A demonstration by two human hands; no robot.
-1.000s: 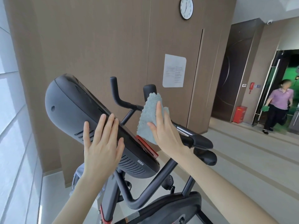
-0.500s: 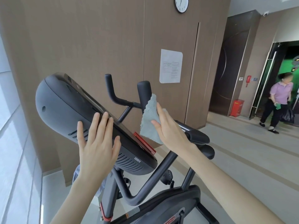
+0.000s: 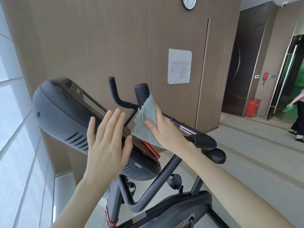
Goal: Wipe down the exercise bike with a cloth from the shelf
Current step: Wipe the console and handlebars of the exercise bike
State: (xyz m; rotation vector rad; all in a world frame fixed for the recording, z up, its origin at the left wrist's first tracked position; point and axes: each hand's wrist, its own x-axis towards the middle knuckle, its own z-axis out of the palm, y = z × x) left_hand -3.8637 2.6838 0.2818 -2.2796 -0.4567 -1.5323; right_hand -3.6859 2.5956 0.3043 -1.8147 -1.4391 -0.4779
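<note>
The exercise bike's large dark console [image 3: 65,116] tilts across the left middle of the view, with a red strip [image 3: 151,149] at its lower edge. My left hand [image 3: 107,143] lies flat with straight fingers against the console's face. My right hand [image 3: 166,130] holds a grey-blue cloth [image 3: 145,122] and presses it against the console's right side, beside the black handlebar post [image 3: 142,92]. The fingers behind the cloth are hidden. The chrome and black handlebar [image 3: 194,135] runs to the right under my right wrist.
The bike's frame tubes [image 3: 158,183] and flywheel cover [image 3: 181,211] fill the bottom. A brown panelled wall with a paper notice [image 3: 179,65] stands behind. A person [image 3: 298,116] walks at the far right by a red box [image 3: 252,107]. Frosted glass [image 3: 14,145] lines the left.
My right hand has slid the cloth down and left along the console's edge. My left hand stayed flat on the console. The person at the right walked further right.
</note>
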